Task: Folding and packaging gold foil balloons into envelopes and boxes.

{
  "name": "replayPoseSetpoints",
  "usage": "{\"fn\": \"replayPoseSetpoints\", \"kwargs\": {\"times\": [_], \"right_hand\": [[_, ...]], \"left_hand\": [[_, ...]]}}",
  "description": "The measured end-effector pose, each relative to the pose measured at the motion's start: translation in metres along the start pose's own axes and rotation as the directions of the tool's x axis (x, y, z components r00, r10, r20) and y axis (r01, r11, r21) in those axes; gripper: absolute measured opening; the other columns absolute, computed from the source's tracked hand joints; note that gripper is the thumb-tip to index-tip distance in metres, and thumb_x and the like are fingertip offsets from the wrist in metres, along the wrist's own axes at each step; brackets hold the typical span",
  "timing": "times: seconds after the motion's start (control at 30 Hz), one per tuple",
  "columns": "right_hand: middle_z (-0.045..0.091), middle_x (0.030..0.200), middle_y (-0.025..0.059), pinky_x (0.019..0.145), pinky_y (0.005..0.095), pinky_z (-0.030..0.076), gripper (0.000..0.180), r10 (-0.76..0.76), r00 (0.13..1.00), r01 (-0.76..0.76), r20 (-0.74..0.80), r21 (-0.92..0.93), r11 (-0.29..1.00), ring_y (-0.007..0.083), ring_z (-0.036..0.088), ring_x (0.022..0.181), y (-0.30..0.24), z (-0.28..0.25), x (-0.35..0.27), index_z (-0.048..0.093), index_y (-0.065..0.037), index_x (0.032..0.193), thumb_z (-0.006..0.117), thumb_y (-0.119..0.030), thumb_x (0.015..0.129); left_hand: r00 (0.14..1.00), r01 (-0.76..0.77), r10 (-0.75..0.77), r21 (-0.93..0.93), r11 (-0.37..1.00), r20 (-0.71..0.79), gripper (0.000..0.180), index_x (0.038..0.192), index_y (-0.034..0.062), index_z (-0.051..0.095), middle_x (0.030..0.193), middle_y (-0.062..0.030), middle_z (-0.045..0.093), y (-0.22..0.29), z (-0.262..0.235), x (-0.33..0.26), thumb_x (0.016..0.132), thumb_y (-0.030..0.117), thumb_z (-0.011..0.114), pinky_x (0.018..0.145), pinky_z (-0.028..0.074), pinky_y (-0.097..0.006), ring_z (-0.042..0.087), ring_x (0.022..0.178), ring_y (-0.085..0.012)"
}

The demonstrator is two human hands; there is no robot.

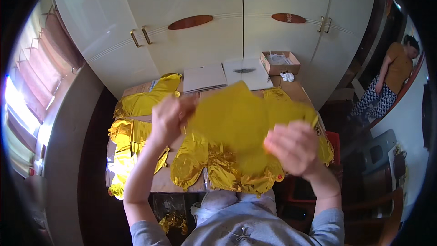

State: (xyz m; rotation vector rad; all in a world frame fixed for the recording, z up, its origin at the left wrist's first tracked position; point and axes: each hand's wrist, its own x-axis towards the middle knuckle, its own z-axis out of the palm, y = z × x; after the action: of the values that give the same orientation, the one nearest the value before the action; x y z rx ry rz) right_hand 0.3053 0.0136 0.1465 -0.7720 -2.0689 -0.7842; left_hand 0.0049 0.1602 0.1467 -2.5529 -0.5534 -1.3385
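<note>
A flat, uninflated gold foil balloon [230,120] is held up over the table, smeared by motion, so its exact shape cannot be made out. My left hand [169,117] is closed on its left edge, with the fingers partly hidden. Its right edge is gripped by my right hand [293,148], fingers bent round the foil. Below lies another shiny gold foil balloon [227,171] at the table's near edge. More flat balloons cover the left side, among them a crumpled one [123,132] and a long one [150,102] behind it.
Cardboard [164,176] covers the tabletop. At its back are a pale flat box [205,77], a white box [248,74] and an open carton [280,66] holding clear plastic. Cabinets [191,0] stand behind. A person [393,73] is at the far right, beyond a wooden chair [393,209].
</note>
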Motion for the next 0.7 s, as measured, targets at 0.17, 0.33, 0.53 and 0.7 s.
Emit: {"fn": "replayPoseSetpoints", "kwargs": {"times": [0.17,0.33,0.53,0.7], "right_hand": [[0.068,0.104,0.0004,0.086,0.0314,0.048,0.018,0.055,0.964,-0.093,0.262,0.134,0.987,0.0156,0.064,0.097,-0.061,0.039,-0.099,0.071,-0.014,0.103,0.062,-0.015,0.088],[0.069,0.103,-0.0007,0.087,0.0336,0.049,0.017,0.137,0.898,-0.232,0.418,0.185,0.955,0.0145,0.065,0.098,-0.092,0.067,-0.152,0.072,-0.014,0.1,0.064,-0.017,0.085],[0.069,0.099,-0.0006,0.086,0.0348,0.049,0.014,0.175,0.878,-0.299,0.445,0.226,0.927,0.0153,0.065,0.096,-0.102,0.073,-0.16,0.071,-0.013,0.095,0.065,-0.015,0.083],[0.068,0.098,0.0012,0.088,0.0361,0.047,0.013,0.198,0.871,-0.322,0.449,0.217,0.922,0.0165,0.064,0.096,-0.102,0.073,-0.163,0.07,-0.01,0.093,0.064,-0.014,0.083]], "left_hand": [[0.968,0.001,0.005,-0.024,1.0,0.251,0.013,0.084,0.0115,0.057,0.098,-0.0002,0.071,0.03,0.057,-0.116,0.076,0.011,0.068,0.058,0.052,-0.027,0.064,0.074,-0.0129],[0.858,0.091,-0.087,0.017,0.996,0.507,0.02,0.092,0.0084,0.059,0.11,-0.0038,0.068,0.053,0.073,-0.166,0.072,0.012,0.062,0.067,0.055,-0.031,0.063,0.091,-0.0189],[0.794,0.178,-0.148,0.007,0.984,0.59,0.025,0.096,0.0083,0.061,0.107,-0.0015,0.067,0.058,0.072,-0.176,0.072,0.012,0.064,0.078,0.052,-0.033,0.061,0.098,-0.0197],[0.775,0.314,-0.214,-0.068,0.947,0.594,0.029,0.105,0.0075,0.061,0.113,-0.0053,0.066,0.032,0.078,-0.166,0.078,0.017,0.065,0.091,0.045,-0.038,0.059,0.107,-0.0234]]}}
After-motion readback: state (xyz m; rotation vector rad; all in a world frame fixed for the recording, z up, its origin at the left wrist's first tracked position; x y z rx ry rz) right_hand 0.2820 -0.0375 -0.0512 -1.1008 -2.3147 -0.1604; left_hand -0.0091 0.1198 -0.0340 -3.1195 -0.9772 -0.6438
